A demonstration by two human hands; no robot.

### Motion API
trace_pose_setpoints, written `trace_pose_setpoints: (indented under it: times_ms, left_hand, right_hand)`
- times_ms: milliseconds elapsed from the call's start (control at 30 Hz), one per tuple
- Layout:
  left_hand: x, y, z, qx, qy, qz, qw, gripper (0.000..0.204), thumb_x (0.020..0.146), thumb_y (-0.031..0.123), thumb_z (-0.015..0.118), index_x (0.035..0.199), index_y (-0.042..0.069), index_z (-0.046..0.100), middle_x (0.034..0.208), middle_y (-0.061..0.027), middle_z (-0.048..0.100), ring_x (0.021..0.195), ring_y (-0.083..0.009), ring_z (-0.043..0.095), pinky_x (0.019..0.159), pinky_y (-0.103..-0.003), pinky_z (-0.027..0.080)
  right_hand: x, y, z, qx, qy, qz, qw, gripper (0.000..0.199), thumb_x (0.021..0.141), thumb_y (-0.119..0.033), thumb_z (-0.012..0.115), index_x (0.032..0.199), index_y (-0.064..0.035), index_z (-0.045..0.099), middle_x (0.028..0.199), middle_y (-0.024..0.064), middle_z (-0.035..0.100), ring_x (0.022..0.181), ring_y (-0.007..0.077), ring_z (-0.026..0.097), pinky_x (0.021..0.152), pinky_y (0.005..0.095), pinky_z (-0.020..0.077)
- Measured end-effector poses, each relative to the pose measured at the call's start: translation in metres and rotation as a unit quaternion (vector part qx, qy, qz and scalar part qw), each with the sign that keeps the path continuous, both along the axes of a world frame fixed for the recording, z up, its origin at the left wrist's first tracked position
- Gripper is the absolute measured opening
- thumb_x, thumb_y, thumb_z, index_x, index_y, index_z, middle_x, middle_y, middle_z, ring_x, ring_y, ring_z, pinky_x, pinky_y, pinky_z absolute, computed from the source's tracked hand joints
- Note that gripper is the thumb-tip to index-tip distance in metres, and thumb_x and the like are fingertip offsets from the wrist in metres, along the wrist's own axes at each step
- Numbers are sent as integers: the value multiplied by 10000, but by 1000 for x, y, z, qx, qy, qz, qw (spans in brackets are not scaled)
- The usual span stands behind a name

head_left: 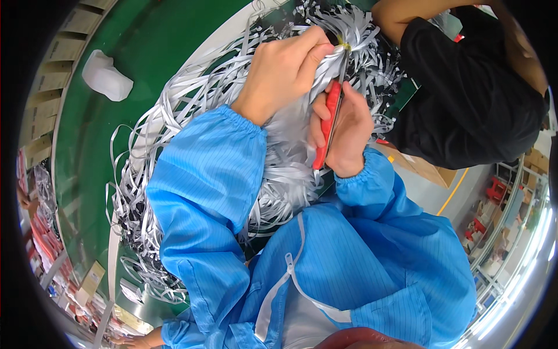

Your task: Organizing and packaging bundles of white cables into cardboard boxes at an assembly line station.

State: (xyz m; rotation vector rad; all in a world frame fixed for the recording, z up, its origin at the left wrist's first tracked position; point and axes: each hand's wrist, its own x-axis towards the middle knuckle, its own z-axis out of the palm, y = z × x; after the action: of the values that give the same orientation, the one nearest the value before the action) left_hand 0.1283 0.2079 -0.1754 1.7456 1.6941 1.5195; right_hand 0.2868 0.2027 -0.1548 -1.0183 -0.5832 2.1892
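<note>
My left hand [290, 67] is closed around a bundle of flat silver-white strips [354, 26], gripping it beside a yellow tie [344, 45]. In my right hand [351, 125] is a red-handled cutting tool [325, 131]. Its slim grey blade points up and away from me, with the tip at or very close to the tie; whether it touches cannot be told. A large heap of loose strips [285, 195], many with dark ends, spreads beneath and around both hands.
The green worktop [145, 46] has a pale edge strip. A crumpled white piece [107, 75] lies on it. A person in a black shirt [465, 99] is close on the right, beside a cardboard box [424, 168]. Another person's hand [136, 341] shows at the lower left.
</note>
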Motion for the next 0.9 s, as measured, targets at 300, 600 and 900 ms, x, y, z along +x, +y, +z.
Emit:
trace_pose_setpoints:
  times_ms: [300, 600, 900]
  left_hand:
    - [-1, 10, -11, -75, -72, -6, 995, 173, 997, 149, 644, 1014, -1, 729, 803, -135, 720, 661, -175, 676, 631, -314, 501]
    - [0, 14, -29, -110, -218, -14, 970, 211, 1015, 183, 647, 1043, -5, 739, 801, -54, 723, 736, -67, 594, 657, -259, 460]
    - [-18, 12, -26, -65, -250, 23, 966, 200, 1037, 191, 627, 1090, 13, 701, 858, -43, 736, 743, -73, 618, 674, -248, 479]
  right_hand:
    - [16, 4, -17, 10, 104, 49, 993, 305, 1042, -396, 418, 1061, -106, 512, 614, 19, 412, 313, 174, 342, 305, 333, 329]
    - [21, -1, -28, 77, 151, 85, 982, 305, 1029, -412, 429, 989, -111, 457, 581, 28, 418, 295, 187, 351, 295, 325, 373]
    - [43, -7, 4, 224, 153, 119, 955, 293, 1036, -382, 447, 1006, -105, 356, 608, 57, 454, 329, 211, 430, 322, 339, 411]
